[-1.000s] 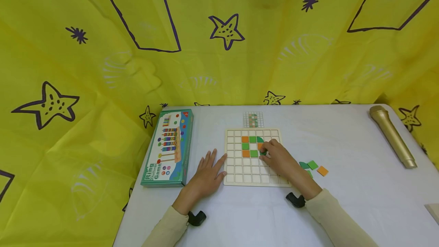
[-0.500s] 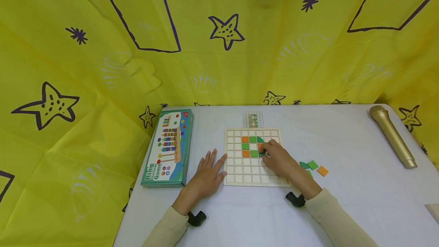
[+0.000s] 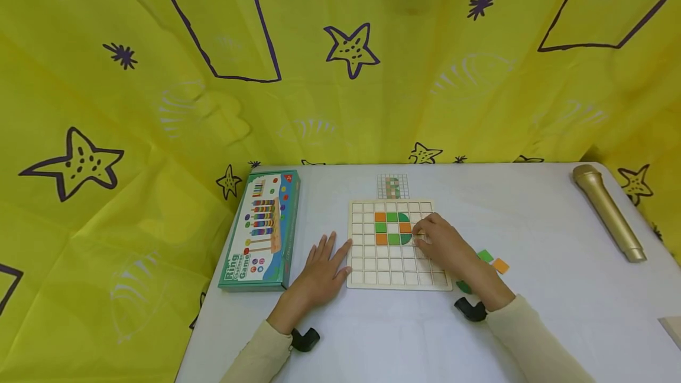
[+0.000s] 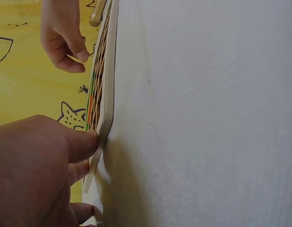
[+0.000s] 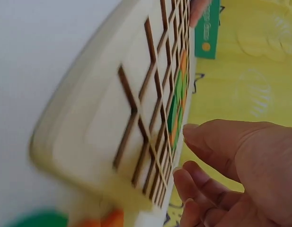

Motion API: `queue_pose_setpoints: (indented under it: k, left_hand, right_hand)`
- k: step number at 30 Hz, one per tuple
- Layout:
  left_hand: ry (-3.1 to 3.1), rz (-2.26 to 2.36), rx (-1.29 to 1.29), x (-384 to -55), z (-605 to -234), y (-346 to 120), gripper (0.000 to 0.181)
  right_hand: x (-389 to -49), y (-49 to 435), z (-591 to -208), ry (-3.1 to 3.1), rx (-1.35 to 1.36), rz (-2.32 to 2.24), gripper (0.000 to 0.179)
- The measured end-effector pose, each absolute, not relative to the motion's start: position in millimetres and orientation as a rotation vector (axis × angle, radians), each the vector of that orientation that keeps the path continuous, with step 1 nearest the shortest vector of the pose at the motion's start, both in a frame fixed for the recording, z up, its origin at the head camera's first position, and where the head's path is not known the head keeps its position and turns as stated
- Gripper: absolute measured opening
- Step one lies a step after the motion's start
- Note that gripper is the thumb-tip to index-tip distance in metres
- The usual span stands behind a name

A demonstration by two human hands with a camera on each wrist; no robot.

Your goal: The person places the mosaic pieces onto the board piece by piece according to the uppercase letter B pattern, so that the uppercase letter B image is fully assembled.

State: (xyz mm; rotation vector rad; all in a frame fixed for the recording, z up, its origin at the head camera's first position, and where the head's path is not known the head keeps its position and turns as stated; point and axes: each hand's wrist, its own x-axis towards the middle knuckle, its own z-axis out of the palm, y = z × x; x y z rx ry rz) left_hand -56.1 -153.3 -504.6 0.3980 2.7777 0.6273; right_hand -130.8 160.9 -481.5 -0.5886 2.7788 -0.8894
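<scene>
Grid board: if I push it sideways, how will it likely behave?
The grid board is probably stiff, judging by its thick, straight edge. Lying flat, it would likely slide rather than tip. The coloured tiles sit inside grid cells, so they'd probably travel along.

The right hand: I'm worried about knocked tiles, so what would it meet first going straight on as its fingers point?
Probably, on the board, the rightmost orange tile or the nearer dark green tile; with depth unclear, the right hand might pass over them.
</scene>
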Motion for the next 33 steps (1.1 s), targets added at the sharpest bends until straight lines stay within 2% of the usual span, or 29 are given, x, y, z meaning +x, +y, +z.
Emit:
queue_pose_setpoints:
  k: [18, 22, 28, 33]
  left_hand:
    - [2.779, 0.629, 0.42, -55.2, -503.4, -154.7, 0.061]
    - [2.779, 0.641, 0.416, -55.5, -503.8, -154.2, 0.06]
    - [2.789, 0.635, 0.414, -56.7, -505.2, -153.9, 0.06]
    - [2.787, 0.624, 0.413, -55.7, -505.7, -154.2, 0.061]
  right_hand:
    - [-130.8, 291.7, -465.1, 2.654, -0.287, -0.638, 0.043]
    - [-130.4, 297.7, -466.9, 2.589, -0.271, -0.649, 0.04]
    - [-129.3, 290.2, -471.7, 2.609, -0.325, -0.702, 0.024]
    - [-130.5, 282.3, -477.7, 2.652, -0.376, -0.777, 0.027]
